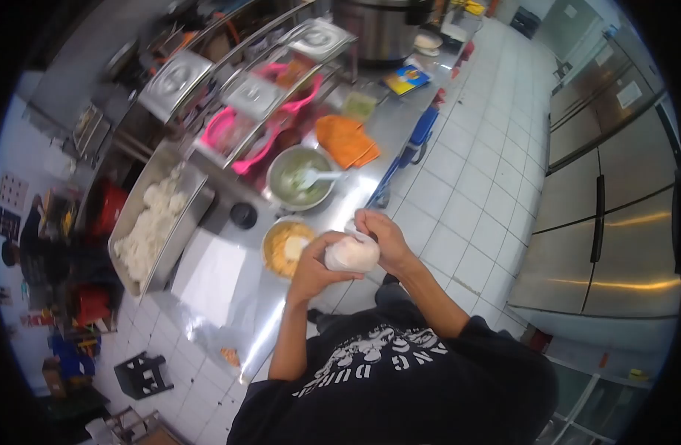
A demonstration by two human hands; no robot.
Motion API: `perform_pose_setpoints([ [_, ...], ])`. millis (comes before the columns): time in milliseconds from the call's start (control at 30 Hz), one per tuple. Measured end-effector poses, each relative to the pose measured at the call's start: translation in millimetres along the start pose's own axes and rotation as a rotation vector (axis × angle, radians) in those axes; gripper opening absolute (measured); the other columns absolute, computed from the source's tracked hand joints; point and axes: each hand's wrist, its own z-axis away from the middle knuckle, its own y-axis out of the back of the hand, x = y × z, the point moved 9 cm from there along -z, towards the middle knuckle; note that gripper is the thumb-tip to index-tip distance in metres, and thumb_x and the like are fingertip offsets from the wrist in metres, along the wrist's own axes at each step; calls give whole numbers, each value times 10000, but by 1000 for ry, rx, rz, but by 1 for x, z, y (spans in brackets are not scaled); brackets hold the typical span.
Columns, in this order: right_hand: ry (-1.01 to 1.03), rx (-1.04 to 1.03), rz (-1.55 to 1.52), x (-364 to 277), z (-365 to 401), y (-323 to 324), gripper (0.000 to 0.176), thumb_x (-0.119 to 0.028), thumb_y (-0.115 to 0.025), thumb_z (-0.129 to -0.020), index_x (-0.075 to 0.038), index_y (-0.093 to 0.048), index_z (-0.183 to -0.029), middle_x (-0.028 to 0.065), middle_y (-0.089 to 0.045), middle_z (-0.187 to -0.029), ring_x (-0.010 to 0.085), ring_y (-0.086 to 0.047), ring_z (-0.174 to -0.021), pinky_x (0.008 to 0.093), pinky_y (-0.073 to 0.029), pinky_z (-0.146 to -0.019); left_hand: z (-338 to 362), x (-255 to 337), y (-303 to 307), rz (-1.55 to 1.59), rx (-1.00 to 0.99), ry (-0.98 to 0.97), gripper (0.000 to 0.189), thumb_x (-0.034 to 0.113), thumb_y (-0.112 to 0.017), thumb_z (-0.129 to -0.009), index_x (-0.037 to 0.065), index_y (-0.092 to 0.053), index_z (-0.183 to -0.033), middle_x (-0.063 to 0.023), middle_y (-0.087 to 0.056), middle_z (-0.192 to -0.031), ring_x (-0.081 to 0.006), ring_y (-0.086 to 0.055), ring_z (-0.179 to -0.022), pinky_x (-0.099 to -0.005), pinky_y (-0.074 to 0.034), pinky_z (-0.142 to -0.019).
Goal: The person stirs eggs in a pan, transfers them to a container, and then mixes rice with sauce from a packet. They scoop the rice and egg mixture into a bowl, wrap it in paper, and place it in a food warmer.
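Observation:
My left hand [311,268] is wrapped around a rounded clear plastic bag [353,254] packed with something pale; I cannot make out exactly what. On the other side, my right hand [383,239] has its fingers closed on the gathered top of the same bag. Both hands are held in front of my chest, by the edge of the steel counter. Just left of them is a bowl of orange-yellow food [279,245] with a pale piece on top, partly hidden by my left hand. Beyond it stands a steel bowl [327,200] with green contents and a white spoon [318,176].
A deep steel tray of white rice [156,215] is at the left, beside white sheets [218,271]. Farther along the counter are an orange cloth [346,141], pink baskets [233,126] and a large cooker [381,33]. Steel refrigerators [570,222] line the right.

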Motion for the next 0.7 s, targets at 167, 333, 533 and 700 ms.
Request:
perform_pose_setpoints([
  [167,-169,42,-112,-46,15,141,210,-131,-413,-879,-123,-432,-670,-27,-464,-694,63,-433,-617,218,-361,-545,-102,-43,-110,-124,-6,-36,538,71,-867,-594,91,-616,-1069,-67,-526,-1120,-178,-492,-1122,-312,-479,-898],
  [333,-162,-104,-350,-106,15,223,242,-190,-455,-919,-35,-541,-1084,47,-575,-1052,148,-551,-989,314,-431,-898,-186,-88,-160,-65,-17,155,467,56,-807,-686,1,-589,-1096,-66,-556,-1098,-157,-543,-1050,-294,-490,-863],
  [533,-125,20,-124,-122,-69,328,486,-208,-576,-922,-17,-388,-1328,92,-509,-1249,170,-527,-1132,323,-460,-921,-313,-154,-162,39,290,283,511,102,-766,-759,-41,-502,-1172,-132,-604,-1056,-165,-610,-904,-284,-517,-778],
  [700,-252,287,-209,-142,-139,465,450,-185,-602,-913,-42,-413,-1295,95,-533,-1227,188,-549,-1110,338,-478,-918,-447,-236,-183,-79,351,485,578,229,-755,-798,-65,-473,-1208,-153,-598,-1019,-159,-608,-889,-278,-520,-727],
])
